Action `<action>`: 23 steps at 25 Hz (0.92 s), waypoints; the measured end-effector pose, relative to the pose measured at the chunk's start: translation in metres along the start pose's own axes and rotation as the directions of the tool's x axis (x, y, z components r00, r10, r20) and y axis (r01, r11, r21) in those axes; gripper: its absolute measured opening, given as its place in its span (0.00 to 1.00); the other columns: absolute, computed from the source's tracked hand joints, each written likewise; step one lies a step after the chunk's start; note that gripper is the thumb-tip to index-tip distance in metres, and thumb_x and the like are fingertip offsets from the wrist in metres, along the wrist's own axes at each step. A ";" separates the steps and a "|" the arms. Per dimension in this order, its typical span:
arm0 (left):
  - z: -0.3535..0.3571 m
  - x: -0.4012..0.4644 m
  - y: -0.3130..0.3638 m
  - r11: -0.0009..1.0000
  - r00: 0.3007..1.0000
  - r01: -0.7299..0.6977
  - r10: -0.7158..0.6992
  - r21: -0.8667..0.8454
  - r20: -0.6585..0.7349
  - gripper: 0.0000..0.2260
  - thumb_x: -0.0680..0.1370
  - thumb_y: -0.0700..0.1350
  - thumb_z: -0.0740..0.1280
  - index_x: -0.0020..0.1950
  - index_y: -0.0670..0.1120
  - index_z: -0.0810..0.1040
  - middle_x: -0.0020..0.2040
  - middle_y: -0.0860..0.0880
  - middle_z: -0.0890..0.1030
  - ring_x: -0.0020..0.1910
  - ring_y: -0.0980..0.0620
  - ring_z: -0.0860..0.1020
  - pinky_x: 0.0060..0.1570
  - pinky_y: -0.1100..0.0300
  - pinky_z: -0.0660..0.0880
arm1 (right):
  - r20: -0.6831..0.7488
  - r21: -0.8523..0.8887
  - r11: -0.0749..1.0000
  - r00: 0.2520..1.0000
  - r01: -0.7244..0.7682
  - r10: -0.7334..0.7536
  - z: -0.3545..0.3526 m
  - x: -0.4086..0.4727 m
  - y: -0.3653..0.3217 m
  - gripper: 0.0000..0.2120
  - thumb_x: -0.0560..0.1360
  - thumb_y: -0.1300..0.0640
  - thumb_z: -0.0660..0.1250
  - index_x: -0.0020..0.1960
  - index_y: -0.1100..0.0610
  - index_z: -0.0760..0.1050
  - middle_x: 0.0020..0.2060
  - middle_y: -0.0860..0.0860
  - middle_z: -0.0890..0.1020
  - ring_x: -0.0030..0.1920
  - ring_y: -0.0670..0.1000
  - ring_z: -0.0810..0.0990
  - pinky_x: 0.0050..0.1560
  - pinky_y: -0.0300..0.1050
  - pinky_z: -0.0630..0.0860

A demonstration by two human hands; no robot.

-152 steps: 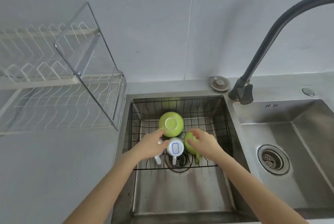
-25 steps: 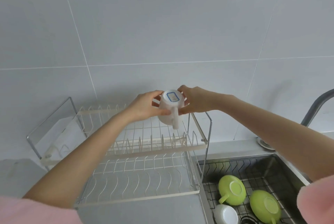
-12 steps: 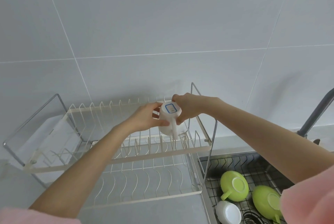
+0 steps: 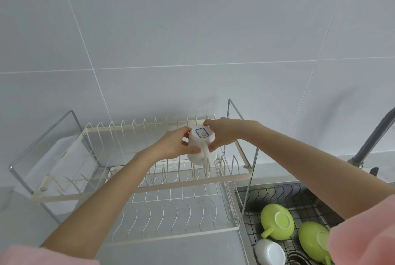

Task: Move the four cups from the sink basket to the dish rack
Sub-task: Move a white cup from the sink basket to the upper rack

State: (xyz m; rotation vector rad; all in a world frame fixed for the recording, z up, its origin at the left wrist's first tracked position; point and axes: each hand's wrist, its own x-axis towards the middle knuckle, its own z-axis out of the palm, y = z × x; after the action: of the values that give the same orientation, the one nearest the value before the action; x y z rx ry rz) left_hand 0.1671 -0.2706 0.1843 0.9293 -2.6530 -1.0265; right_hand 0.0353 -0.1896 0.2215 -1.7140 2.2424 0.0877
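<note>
The white cup point(image 4: 202, 149), upside down over the rack's point(image 4: 175, 181) far right prongs, is pinched at its sides by the left hand point(image 4: 178, 145) and right hand point(image 4: 222, 134). It looks like stiff, breakable ceramic, probably slick; the handle offers a firmer hold.

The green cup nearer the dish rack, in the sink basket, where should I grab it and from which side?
Take the green cup by its handle, which sticks out toward the lower left on the rack side, or grip it across the upturned base from above. It lies mouth down in the sink basket, so the rim cannot be reached. Coming from above looks clear; the second green cup sits close on its right.
</note>
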 end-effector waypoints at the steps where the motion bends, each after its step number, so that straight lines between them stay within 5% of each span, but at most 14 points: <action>1: 0.000 -0.001 0.001 1.000 1.000 0.004 -0.004 0.014 0.002 0.26 0.70 0.46 0.71 0.66 0.46 0.67 0.63 0.48 0.75 0.50 0.51 0.76 0.54 0.60 0.71 | 0.010 -0.018 1.000 1.000 -0.002 0.002 0.000 0.000 -0.001 0.32 0.70 0.51 0.69 0.69 0.58 0.60 0.60 0.57 0.74 0.53 0.56 0.72 0.51 0.46 0.70; 6: -0.011 -0.007 0.009 0.956 0.997 0.046 -0.061 0.290 0.044 0.31 0.72 0.51 0.68 0.71 0.45 0.60 0.69 0.47 0.70 0.64 0.46 0.72 0.62 0.56 0.68 | 0.013 -0.087 0.996 1.000 -0.012 0.013 -0.014 -0.013 -0.004 0.33 0.73 0.50 0.66 0.72 0.59 0.55 0.66 0.58 0.70 0.65 0.58 0.70 0.62 0.51 0.69; 11: -0.026 -0.036 0.039 0.820 0.995 0.038 0.022 0.570 -0.098 0.26 0.75 0.55 0.61 0.71 0.48 0.62 0.70 0.48 0.69 0.69 0.46 0.67 0.65 0.50 0.68 | -0.109 -0.123 0.991 0.992 0.050 -0.063 -0.028 -0.053 -0.001 0.29 0.78 0.50 0.59 0.74 0.56 0.53 0.69 0.57 0.69 0.69 0.57 0.66 0.68 0.53 0.66; 16: -0.020 -0.081 0.087 0.776 0.963 0.026 0.151 0.630 -0.225 0.22 0.77 0.55 0.57 0.69 0.49 0.64 0.69 0.49 0.71 0.67 0.46 0.69 0.60 0.52 0.69 | -0.281 -0.097 0.989 0.950 0.114 -0.137 -0.026 -0.106 0.010 0.23 0.78 0.52 0.57 0.73 0.52 0.59 0.68 0.55 0.71 0.67 0.55 0.68 0.65 0.47 0.65; 23: 0.031 -0.116 0.129 0.771 0.955 -0.054 0.225 0.634 -0.192 0.19 0.77 0.55 0.56 0.67 0.52 0.68 0.66 0.52 0.74 0.65 0.47 0.71 0.58 0.53 0.69 | -0.406 -0.019 0.994 0.908 0.110 -0.109 -0.001 -0.164 0.052 0.25 0.79 0.51 0.56 0.74 0.50 0.55 0.70 0.53 0.68 0.69 0.56 0.67 0.67 0.50 0.65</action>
State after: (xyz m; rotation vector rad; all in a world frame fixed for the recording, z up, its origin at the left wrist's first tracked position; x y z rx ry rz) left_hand 0.1844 -0.1097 0.2539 0.8576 -2.7974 0.0538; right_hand 0.0241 -0.0232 0.2618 -2.0026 2.4117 -0.3305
